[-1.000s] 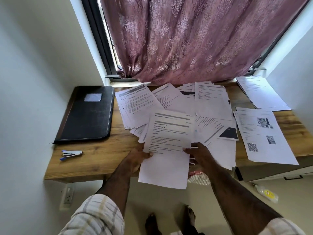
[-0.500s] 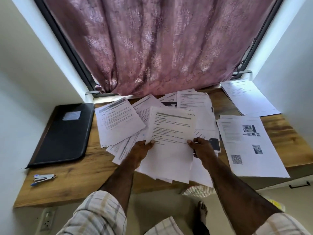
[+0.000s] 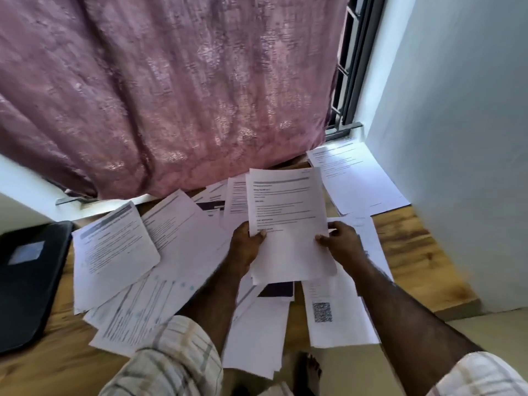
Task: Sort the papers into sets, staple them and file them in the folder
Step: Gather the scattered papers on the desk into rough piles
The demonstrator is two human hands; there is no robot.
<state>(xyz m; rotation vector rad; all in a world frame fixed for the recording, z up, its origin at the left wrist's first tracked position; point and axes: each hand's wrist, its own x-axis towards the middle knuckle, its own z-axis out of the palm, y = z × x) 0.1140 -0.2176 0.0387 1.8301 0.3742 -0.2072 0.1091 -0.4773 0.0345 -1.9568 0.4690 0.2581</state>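
Left hand (image 3: 246, 244) and right hand (image 3: 341, 244) — each grip pinched on the raised sheet (image 3: 288, 221) — above scattered papers (image 3: 183, 241).

Both forearms reach forward, bare below rolled checked sleeves. Left hand (image 3: 248, 244) grips the left edge of a raised sheaf of papers (image 3: 288, 224), thumb on top, fingers curled beneath. Right hand (image 3: 341, 242) pinches the right edge, thumb on the face, knuckles up. Hands level, apart by the sheaf's width.
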